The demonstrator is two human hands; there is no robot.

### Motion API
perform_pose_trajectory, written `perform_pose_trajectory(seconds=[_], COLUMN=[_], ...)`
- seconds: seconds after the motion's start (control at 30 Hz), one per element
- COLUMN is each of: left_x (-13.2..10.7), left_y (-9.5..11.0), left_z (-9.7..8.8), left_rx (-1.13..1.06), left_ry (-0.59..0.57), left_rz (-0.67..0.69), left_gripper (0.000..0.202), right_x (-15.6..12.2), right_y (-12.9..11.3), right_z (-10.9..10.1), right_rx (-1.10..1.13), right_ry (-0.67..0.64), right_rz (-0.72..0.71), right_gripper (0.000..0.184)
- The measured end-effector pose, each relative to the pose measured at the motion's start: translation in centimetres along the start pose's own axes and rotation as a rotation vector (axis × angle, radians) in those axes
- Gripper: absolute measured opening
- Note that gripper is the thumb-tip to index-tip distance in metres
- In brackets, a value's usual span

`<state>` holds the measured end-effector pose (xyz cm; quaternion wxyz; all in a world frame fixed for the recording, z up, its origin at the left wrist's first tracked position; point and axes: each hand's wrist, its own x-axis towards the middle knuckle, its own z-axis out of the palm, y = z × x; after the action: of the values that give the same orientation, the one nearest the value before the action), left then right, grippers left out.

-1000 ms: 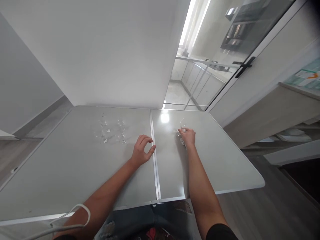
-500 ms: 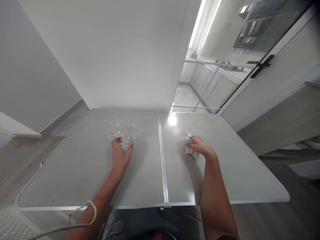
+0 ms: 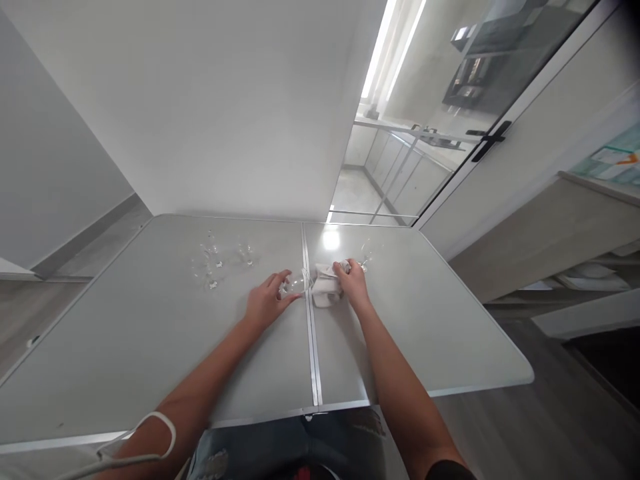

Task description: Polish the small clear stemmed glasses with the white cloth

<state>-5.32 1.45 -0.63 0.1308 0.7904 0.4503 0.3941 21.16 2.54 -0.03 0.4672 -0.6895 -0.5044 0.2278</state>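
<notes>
Left hand (image 3: 264, 303) gripping clear glass (image 3: 295, 285), right hand (image 3: 355, 283) holding white cloth (image 3: 326, 288).

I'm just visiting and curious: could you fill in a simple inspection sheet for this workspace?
Surface: pale table, metal strip across it, light glare near the far edge.
Job's things: clear glass and white cloth in hand; more glassware at left, some beyond the cloth.
Clutter: pale items on the right-hand shelving, unclear.
Grippers: bare hands; left hand holds the glass, right hand the cloth.
Cables: white cord looping by the left forearm.
Surroundings: white wall, black door handle.
</notes>
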Motion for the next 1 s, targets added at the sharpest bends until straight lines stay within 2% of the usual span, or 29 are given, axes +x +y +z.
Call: perform_pose_trajectory(seconds=[0.07,0.17,0.23,0.4,0.47,0.57,0.7,0.8,0.9,1.0], left_x=[-0.8,-1.4,-1.4,-1.2,-1.2,-1.3,-1.5,-1.5,-1.6,-1.6], left_y=[0.1,0.1,0.1,-0.1,-0.2,-0.4,-0.7,-0.8,-0.6,0.0], left_z=[1.0,1.8,1.9,1.9,1.9,1.6,1.0,0.6,0.8,1.0], left_rx=[0.033,0.051,0.056,0.056,0.039,0.005,0.036,0.062,0.049,-0.04], left_ry=[-0.02,0.004,0.044,0.065,0.06,0.052,0.042,-0.015,-0.103,-0.111], left_rz=[0.051,0.073,0.063,0.034,0.029,0.036,0.087,0.163,0.218,0.144], left_gripper=[0.051,0.05,0.051,0.051,0.05,0.05,0.046,0.043,0.041,0.044], right_x=[-0.6,-1.5,-1.7,-2.2,-2.8,-3.6,-4.0,-3.8,-3.7,-3.9], right_y=[-0.6,-1.8,-2.5,-3.4,-3.7,-4.3,-4.7,-4.7,-4.8,-5.0], right_z=[0.6,1.1,1.0,0.7,0.6,0.2,-0.4,-0.8,-0.8,-0.4], right_rx=[-0.033,-0.193,-0.239,0.03,0.108,0.139,0.169,0.177,0.19,0.244], right_ry=[0.048,0.136,0.121,-0.122,-0.254,-0.468,-0.682,-0.779,-0.88,-0.862], right_rz=[-0.07,-0.271,-0.304,-0.181,-0.205,-0.316,-0.368,-0.355,-0.337,-0.344], right_gripper=[0.036,0.032,0.031,0.033,0.034,0.036,0.058,0.071,0.069,0.063])
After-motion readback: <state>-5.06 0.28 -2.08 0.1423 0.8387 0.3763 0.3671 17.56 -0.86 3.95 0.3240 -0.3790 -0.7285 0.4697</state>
